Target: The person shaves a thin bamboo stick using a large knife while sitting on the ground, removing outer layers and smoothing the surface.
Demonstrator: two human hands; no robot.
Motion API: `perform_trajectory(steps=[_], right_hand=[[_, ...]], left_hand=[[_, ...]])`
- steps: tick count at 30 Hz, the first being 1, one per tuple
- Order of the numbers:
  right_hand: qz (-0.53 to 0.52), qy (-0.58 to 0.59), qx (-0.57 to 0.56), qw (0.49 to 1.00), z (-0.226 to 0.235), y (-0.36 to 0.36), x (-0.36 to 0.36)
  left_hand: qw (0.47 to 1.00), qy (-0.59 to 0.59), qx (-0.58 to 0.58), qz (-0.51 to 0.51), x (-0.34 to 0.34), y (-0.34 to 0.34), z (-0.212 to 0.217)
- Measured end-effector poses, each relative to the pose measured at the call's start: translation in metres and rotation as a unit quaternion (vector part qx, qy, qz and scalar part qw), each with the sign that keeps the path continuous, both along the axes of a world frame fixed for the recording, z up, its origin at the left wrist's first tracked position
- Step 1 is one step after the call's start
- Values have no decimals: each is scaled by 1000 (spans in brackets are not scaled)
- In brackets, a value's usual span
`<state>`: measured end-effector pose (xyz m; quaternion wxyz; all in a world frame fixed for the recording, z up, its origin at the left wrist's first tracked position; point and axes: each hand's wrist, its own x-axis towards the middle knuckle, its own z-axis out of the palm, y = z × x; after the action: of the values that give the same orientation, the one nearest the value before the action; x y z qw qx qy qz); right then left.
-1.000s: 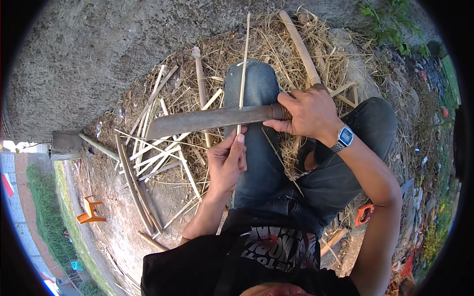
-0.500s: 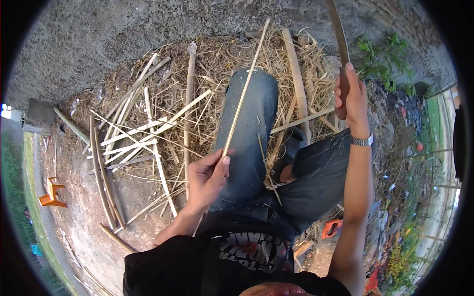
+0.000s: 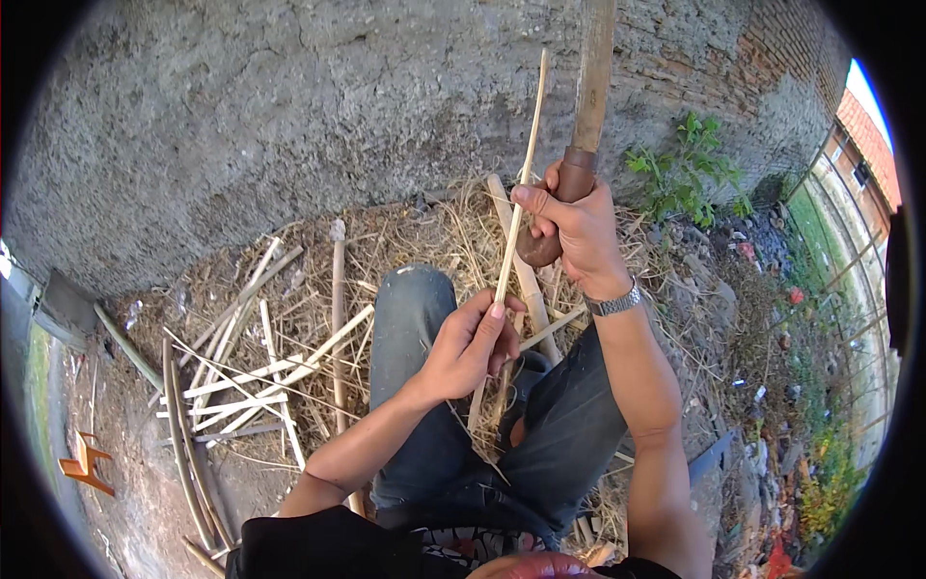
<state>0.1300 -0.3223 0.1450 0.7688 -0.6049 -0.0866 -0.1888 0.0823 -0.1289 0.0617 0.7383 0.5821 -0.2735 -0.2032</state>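
My left hand (image 3: 471,347) pinches a thin pale bamboo strip (image 3: 532,135) between thumb and fingers. The strip slants up and away, its lower end showing below the hand. My right hand (image 3: 586,232) is wrapped round the brown handle of a machete (image 3: 593,87); its broad blade points upward, and the tip is cut off by the picture's top edge. The strip runs just left of the machete handle. My right thumb lies at the strip, apparently against it. Both hands are held above my bent legs.
Several pale split strips (image 3: 246,400) lie crossed on the ground at left, over straw-like shavings. Bamboo poles (image 3: 339,318) lie nearby. A rough grey wall (image 3: 289,125) stands ahead, with a green plant (image 3: 687,164) at its foot. An orange stool (image 3: 87,463) is far left.
My right hand has come left and down with the machete, close to the strip. My left hand has moved right with the strip. The view has tilted up, showing more wall.
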Motion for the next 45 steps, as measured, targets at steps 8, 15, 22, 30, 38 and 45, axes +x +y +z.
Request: perform_trajectory(steps=[8,15,22,30,38,45], right_hand=[[-64,29,-81,994,-24,-37,-5],[-23,108,-107,988,-49,-32,-21],[3,120,-108,987,-59,-18,-29],[40,146,-110,982,-57,-14,-34],[32,141,-137,980,-56,-10,-33],[36,136,-101,985,-60,-13,-33]], left_hand=[[996,-87,22,-15,72,-36,20],[977,-143,-113,113,90,-78,33],[953,-206,-115,192,111,-62,84],[919,-311,-97,222,159,-1,177],[924,-322,-119,166,156,9,176],[956,-257,-35,134,133,-13,117]])
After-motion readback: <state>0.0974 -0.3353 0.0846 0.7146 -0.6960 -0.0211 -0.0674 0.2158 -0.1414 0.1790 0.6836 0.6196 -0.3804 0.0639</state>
